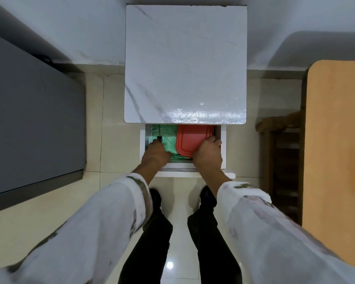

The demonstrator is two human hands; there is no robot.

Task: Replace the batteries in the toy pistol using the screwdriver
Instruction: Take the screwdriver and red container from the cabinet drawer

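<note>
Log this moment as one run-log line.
stage: fetching items | drawer: open | left hand: holds thin dark tool, maybe screwdriver | right hand: grips red container | toy pistol: not seen

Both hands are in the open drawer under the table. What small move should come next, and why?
Probably lift the red container out of the drawer with the right hand and set it on the tabletop. That hand grips its right edge, its lid hides what is inside, and the left hand holds a thin dark tool, perhaps the screwdriver.
</note>
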